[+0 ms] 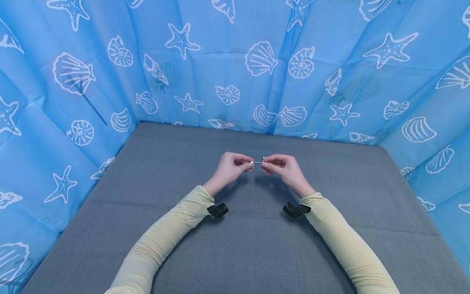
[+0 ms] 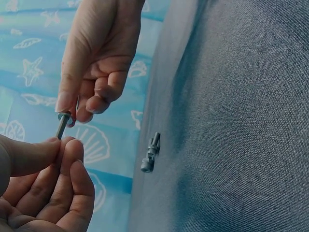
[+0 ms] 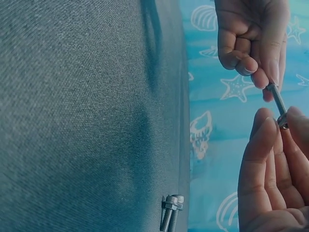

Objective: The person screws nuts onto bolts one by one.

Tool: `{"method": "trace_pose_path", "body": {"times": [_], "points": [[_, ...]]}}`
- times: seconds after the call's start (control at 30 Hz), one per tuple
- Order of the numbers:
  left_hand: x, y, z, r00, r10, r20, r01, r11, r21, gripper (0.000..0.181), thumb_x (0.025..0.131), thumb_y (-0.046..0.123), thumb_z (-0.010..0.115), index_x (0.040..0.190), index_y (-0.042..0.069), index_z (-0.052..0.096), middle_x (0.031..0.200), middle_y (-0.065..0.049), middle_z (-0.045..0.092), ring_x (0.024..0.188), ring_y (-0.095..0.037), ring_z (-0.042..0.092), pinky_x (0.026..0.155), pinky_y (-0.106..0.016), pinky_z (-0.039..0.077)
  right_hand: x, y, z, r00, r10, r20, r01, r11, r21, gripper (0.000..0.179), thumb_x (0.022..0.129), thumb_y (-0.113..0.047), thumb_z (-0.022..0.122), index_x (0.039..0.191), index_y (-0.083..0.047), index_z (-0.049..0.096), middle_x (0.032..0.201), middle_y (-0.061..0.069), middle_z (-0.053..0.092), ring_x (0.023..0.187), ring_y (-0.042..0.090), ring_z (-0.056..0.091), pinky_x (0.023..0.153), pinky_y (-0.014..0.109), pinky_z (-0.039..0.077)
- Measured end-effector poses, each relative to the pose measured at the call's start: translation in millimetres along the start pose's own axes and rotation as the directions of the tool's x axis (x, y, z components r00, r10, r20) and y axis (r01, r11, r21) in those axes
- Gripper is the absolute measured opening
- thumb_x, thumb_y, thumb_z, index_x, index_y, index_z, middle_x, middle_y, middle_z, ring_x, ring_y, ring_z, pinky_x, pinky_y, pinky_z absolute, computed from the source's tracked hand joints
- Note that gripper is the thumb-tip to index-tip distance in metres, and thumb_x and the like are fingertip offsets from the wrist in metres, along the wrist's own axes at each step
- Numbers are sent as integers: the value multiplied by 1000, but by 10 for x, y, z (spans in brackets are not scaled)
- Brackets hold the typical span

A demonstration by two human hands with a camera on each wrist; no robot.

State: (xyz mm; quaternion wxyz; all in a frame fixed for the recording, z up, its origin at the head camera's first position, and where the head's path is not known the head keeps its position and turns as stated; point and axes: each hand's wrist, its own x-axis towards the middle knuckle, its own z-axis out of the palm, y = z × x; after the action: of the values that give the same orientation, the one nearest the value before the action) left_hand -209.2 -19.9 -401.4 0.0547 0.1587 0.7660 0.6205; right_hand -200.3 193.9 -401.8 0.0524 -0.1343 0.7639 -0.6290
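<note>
Nearby, loose bolts (image 2: 147,164) on grey cloth (image 1: 242,253), with another bolt (image 1: 258,162) in left grip's (image 1: 228,167) and right grip's (image 1: 288,168) pinch.

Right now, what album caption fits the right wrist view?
Left hand and right hand pinch a threaded bolt; more bolts rest on gray cloth.

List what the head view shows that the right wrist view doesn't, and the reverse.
Head only: pale yellow fabric sleeves and black wrist-worn devices. Right wrist only: the slim silver metal bolt close up, its threads visible. Both: that bolt, the left hand, the right hand, the grey cloth surface and the blue fabric curtain with white shells.
</note>
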Motion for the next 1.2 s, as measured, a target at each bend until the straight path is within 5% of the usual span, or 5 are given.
{"method": "trace_pose_path", "body": {"times": [0.17,0.5,0.83,1.2], "points": [[-3,5,3,1000,14,-2,-14,1000,-21,13,88,4,69,99,-3,72,79,-7,72,72,-16,69,77,-50,54,2,11,0,1000,-31,7,30,998,49,31,89,-11,70,111,10,61,101,29,65,84,22,69,79,50,53],[-9,3,-4,1000,25,3,-25,1000,-14,14,88,5,69,99,-3,72,80,-8,72,73,-16,69,76,-48,55,-4,9,-7,1000,-9,4,9,1000,-21,33,91,-15,68,112,10,63,97,19,69,84,22,69,75,37,56],[-9,27,0,1000,16,-2,-16,1000,0,11,89,6,69,98,0,73,80,-6,72,73,-15,69,77,-49,55,13,-2,-17,999,-45,15,45,999,13,34,88,-10,70,111,14,59,99,23,67,84,24,69,79,52,53],[-3,31,8,1000,7,-2,-7,1000,10,18,89,6,68,102,-5,71,81,-7,72,74,-15,69,77,-48,55,9,4,-16,1000,-7,18,8,1000,-23,37,91,-18,67,115,9,60,97,20,69,83,23,69,75,38,57]]}}
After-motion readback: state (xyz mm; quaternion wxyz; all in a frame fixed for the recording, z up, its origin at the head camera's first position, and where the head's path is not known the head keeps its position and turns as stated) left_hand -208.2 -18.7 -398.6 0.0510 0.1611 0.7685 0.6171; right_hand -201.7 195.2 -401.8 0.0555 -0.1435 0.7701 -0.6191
